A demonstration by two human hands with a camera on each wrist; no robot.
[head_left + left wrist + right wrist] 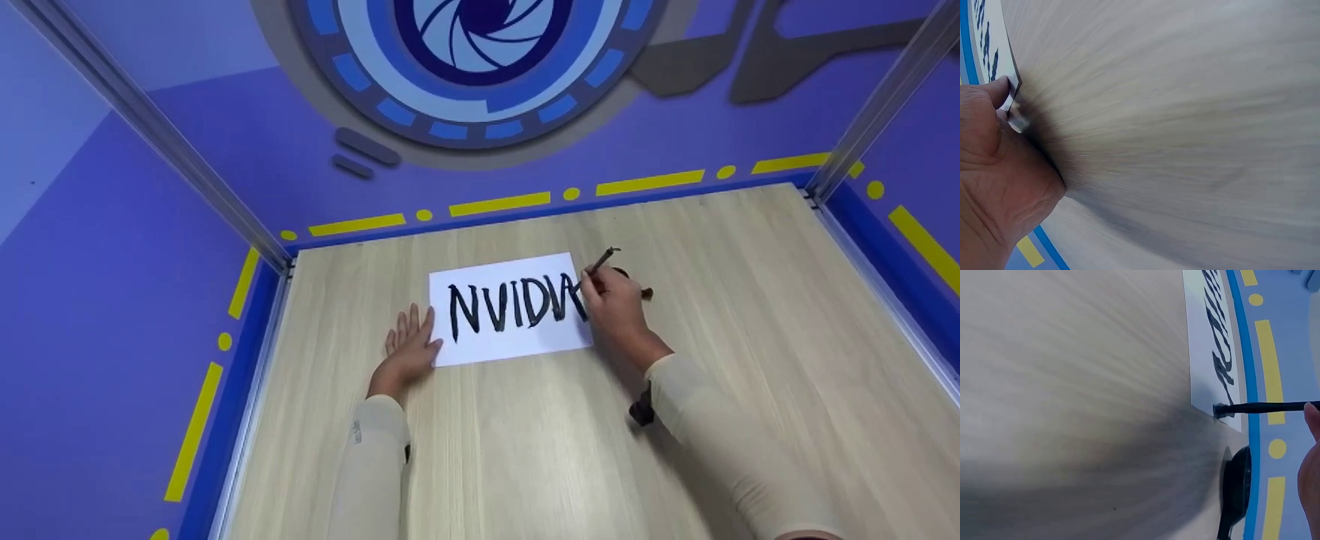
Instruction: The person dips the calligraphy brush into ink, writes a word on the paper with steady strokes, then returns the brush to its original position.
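Observation:
A white sheet of paper [487, 348] lies on the wooden table, with large black painted letters [517, 304] reading NVIDIA or close to it; the last ones are partly covered. At the sheet's left edge rests my left hand [411, 349], fingers spread and fairly straight, the thumb on the paper's near corner [1014, 81]. My right hand [619, 304] pinches a dark paintbrush [602, 259] over the sheet's right end. In the right wrist view the brush's black bristles [1220, 410] meet the paper near its edge, by the last letter.
Just beyond my right hand stands a small black pan-like dish [1235, 486] with a handle, mostly hidden in the head view. The wooden tabletop [517, 450] is bounded by blue printed walls [225, 150] with metal corner posts [870, 112].

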